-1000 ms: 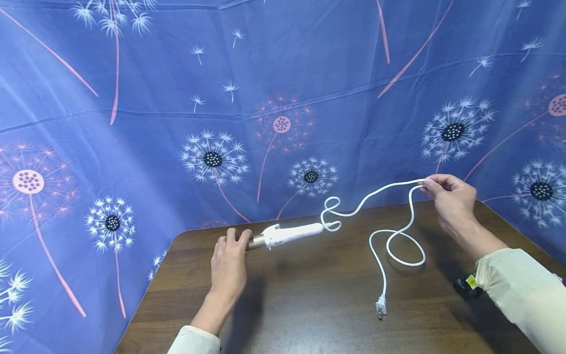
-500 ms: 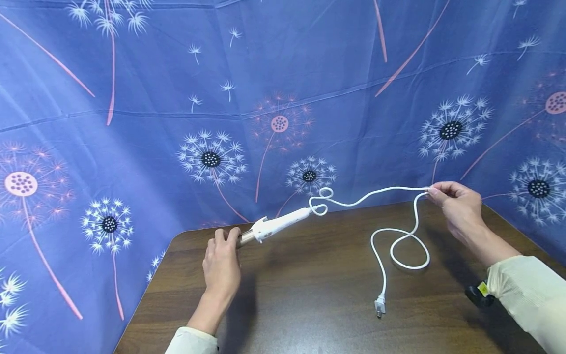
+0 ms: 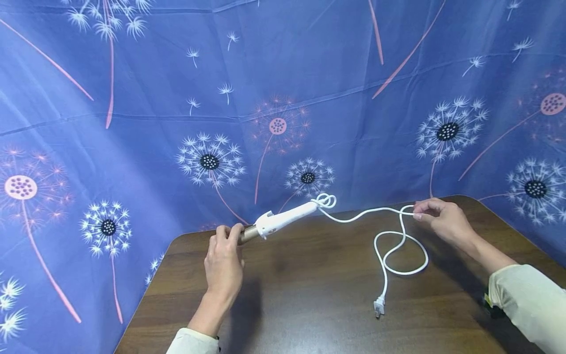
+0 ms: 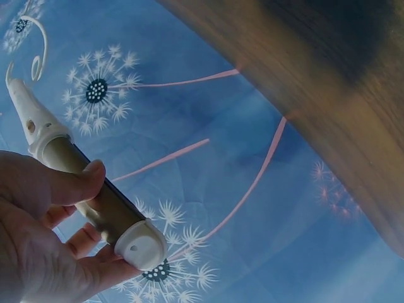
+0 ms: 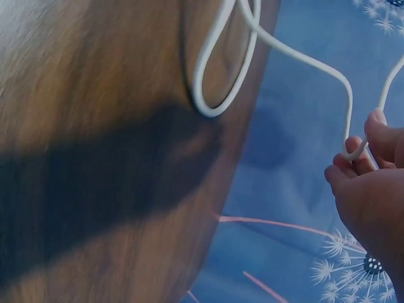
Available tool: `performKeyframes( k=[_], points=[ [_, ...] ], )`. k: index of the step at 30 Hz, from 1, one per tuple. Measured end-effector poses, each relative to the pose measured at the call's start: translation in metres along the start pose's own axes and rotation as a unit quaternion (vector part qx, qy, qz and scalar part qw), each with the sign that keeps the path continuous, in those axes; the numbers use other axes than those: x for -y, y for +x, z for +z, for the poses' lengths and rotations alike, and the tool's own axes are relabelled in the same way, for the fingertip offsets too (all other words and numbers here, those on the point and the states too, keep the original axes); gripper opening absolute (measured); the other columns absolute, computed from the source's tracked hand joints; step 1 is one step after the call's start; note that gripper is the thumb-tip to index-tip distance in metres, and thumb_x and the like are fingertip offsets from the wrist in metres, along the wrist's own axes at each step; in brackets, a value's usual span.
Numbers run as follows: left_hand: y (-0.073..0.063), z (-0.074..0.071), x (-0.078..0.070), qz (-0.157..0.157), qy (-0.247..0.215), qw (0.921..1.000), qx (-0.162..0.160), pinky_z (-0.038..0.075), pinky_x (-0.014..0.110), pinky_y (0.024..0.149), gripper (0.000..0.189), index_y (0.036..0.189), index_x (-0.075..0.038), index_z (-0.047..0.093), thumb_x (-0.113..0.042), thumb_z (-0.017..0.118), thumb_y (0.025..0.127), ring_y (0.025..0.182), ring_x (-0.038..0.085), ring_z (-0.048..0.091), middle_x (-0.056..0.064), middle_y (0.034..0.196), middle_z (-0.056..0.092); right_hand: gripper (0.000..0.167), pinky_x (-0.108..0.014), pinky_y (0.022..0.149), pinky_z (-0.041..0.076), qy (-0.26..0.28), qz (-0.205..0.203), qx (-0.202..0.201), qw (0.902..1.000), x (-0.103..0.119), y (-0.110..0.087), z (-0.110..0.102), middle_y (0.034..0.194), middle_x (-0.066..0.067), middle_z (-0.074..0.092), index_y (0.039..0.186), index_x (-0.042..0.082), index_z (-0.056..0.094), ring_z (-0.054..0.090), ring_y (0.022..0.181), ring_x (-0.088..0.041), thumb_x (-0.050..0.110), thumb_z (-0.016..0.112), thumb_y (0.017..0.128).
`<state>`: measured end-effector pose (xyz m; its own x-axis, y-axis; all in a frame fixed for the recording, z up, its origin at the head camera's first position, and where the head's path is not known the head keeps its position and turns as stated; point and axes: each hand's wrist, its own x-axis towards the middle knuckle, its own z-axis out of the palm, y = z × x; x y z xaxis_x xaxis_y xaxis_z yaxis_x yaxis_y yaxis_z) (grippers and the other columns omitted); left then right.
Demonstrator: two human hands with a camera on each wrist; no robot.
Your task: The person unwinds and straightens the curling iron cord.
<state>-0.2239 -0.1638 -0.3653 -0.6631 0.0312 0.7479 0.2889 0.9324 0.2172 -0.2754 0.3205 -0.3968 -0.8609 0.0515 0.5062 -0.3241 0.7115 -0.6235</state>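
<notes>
A white curling iron (image 3: 287, 220) with a gold-brown barrel is held by my left hand (image 3: 224, 263), tilted with its handle up to the right. In the left wrist view the thumb and fingers wrap the barrel (image 4: 101, 211), and its white tip cap (image 4: 141, 245) shows past them. From the handle end a white power cord (image 3: 353, 217) makes a small loop and runs right. My right hand (image 3: 446, 222) pinches the cord at a bend between thumb and fingers, as the right wrist view also shows. Beyond it, the cord loops downward to a two-prong plug (image 3: 379, 306).
The brown wooden table (image 3: 309, 295) has rounded far corners. Behind it hangs a blue curtain (image 3: 345, 128) with a dandelion print, close to the table's far edge. A dark object with a yellow-green patch (image 3: 488, 301) shows by the right sleeve.
My right hand has come down and slightly left with the cord, which now hangs slacker. My left hand has shifted slightly left, and the curling iron's handle end has tilted upward.
</notes>
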Motion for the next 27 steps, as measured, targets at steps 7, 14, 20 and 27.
performKeyframes(
  k=[7,14,20,27],
  points=[
    [0.001,-0.002,0.005,-0.013,0.010,0.9998,-0.008,0.050,0.050,0.056,0.064,0.106,-0.017,0.063,0.020,0.074,0.056,0.089,0.034,0.058,0.008,0.097,0.055,0.009,-0.023,0.064,0.036,-0.066,0.027,-0.045,0.9964,-0.008,-0.001,-0.006,0.098,-0.020,0.067,0.086,0.004,0.070,0.038,0.073,0.020,0.013,0.073,0.084],
    [0.002,-0.001,0.015,-0.017,0.033,0.9992,-0.018,0.050,0.050,0.059,0.064,0.103,-0.014,0.064,0.022,0.074,0.051,0.085,0.036,0.057,0.010,0.096,0.055,0.009,-0.028,0.062,0.033,-0.106,0.044,-0.081,0.9901,-0.013,0.000,-0.016,0.091,-0.016,0.064,0.082,0.004,0.070,0.034,0.067,0.017,0.013,0.071,0.083],
    [0.003,-0.002,0.015,-0.003,0.027,0.9994,-0.023,0.050,0.050,0.059,0.061,0.101,-0.015,0.063,0.022,0.073,0.054,0.085,0.036,0.057,0.011,0.095,0.055,0.008,-0.029,0.063,0.033,-0.112,0.028,-0.050,0.9920,-0.018,-0.002,-0.018,0.091,-0.018,0.066,0.082,0.005,0.070,0.044,0.071,0.003,0.011,0.074,0.081],
    [0.001,-0.002,0.005,0.041,0.011,0.9987,-0.027,0.051,0.049,0.061,0.054,0.102,-0.015,0.063,0.021,0.072,0.063,0.087,0.034,0.057,0.009,0.095,0.054,0.011,-0.022,0.076,0.033,-0.086,-0.051,-0.019,0.9948,-0.020,-0.004,-0.007,0.095,-0.016,0.068,0.077,0.009,0.072,0.045,0.088,0.007,0.003,0.079,0.072]
  ],
)
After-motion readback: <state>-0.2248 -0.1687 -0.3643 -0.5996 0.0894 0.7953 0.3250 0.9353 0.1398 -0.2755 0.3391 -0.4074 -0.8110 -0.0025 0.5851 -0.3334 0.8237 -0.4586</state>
